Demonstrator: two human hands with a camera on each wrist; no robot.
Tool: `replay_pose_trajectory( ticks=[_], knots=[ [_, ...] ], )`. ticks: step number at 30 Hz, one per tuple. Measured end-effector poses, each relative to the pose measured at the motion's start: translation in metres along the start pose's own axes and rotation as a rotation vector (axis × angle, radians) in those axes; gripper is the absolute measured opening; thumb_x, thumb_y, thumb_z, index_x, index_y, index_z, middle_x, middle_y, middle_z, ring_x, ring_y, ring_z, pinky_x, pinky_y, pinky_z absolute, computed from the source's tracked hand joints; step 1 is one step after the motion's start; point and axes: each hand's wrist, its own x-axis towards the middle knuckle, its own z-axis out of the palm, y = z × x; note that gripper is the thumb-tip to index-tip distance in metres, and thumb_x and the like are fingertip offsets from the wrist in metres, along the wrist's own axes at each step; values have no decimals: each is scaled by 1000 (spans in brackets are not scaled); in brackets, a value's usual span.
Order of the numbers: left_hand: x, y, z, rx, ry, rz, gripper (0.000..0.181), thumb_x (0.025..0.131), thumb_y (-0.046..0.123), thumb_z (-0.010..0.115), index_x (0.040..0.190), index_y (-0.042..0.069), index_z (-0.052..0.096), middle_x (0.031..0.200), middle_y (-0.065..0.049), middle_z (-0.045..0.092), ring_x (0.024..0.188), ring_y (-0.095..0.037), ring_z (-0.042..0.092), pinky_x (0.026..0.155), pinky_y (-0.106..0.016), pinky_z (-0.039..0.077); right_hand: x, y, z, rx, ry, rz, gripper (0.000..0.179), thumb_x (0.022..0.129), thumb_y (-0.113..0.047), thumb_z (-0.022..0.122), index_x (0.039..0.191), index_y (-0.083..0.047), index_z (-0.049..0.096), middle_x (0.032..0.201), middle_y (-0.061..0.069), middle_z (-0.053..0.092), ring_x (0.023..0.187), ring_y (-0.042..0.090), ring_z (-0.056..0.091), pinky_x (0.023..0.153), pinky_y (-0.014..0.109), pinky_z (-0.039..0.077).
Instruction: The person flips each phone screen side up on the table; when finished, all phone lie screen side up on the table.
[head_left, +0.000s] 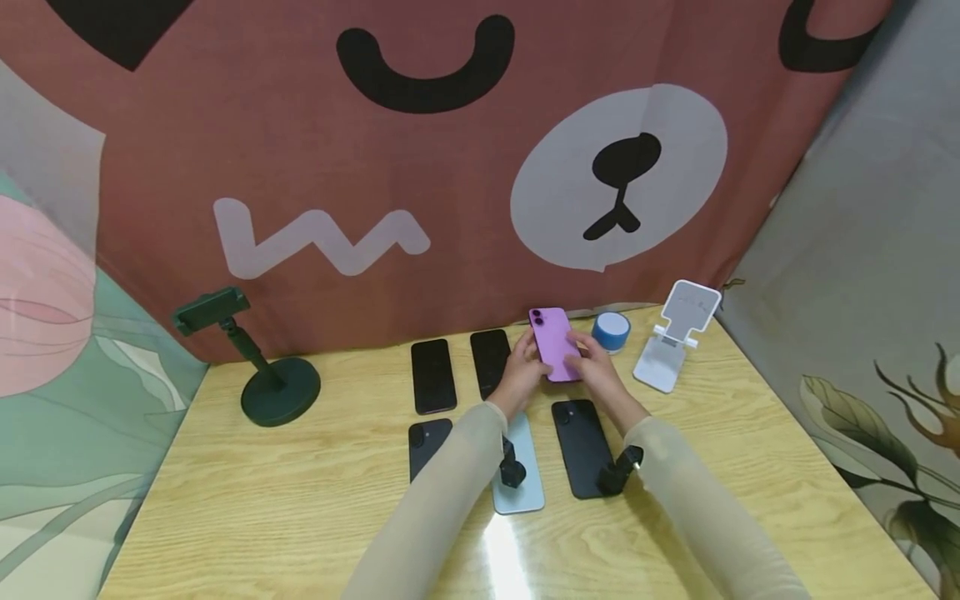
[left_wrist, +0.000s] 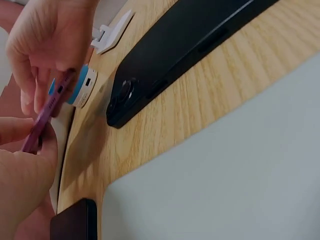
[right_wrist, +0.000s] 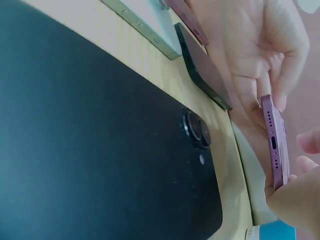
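A purple smartphone (head_left: pixel 557 343) is raised over the back of the table, its camera side towards the head view. My left hand (head_left: pixel 522 373) grips its left edge with thumb and fingers. On the opposite edge my right hand (head_left: pixel 597 372) pinches it, thumb lying on the purple back. The port end of the phone (right_wrist: pixel 275 142) shows in the right wrist view, between both hands. Below my right wrist lies a black phone (head_left: pixel 581 446), camera side up. A pale blue phone (head_left: pixel 528 462) lies beneath the left wrist, partly hidden by the sleeve and wrist camera.
Two black phones (head_left: pixel 433 377) (head_left: pixel 491 357) lie at the back, the second partly behind my left hand. A dark phone (head_left: pixel 427 442) is partly covered by my left sleeve. Around them stand a green phone stand (head_left: pixel 281 392), a blue-and-white round object (head_left: pixel 611 332) and a white folding stand (head_left: pixel 660 364).
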Motion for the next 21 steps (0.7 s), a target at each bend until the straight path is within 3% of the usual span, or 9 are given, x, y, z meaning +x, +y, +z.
replay_pose_trajectory(
  ticks=[10, 15, 18, 21],
  knots=[
    [-6, 3, -7, -36, -46, -2, 81, 81, -18, 53, 149, 21, 32, 142, -13, 46, 107, -23, 58, 85, -35, 51, -4, -5, 1, -90, 11, -83, 47, 91, 5, 47, 138, 5, 41, 147, 19, 28, 131, 37, 34, 104, 45, 34],
    [-9, 8, -13, -58, -56, 2, 81, 80, -19, 51, 149, 20, 30, 142, -12, 45, 99, -23, 61, 77, -33, 53, -5, -7, 6, -110, -11, -141, 47, 91, 5, 50, 138, 6, 42, 148, 20, 29, 136, 37, 27, 109, 45, 27],
    [-11, 12, -15, -52, -62, -15, 82, 81, -17, 51, 149, 23, 32, 144, -9, 43, 91, -21, 62, 70, -30, 52, -4, -7, 8, -115, -28, -161, 48, 92, 3, 51, 138, 5, 42, 149, 21, 27, 137, 38, 25, 111, 46, 23],
    [-14, 16, -17, -58, -90, -37, 83, 82, -15, 52, 149, 28, 30, 146, -5, 41, 91, -20, 63, 71, -31, 52, -3, -7, 9, -125, -49, -165, 48, 93, 1, 50, 140, 4, 41, 150, 21, 25, 138, 38, 23, 111, 47, 22]
  ],
)
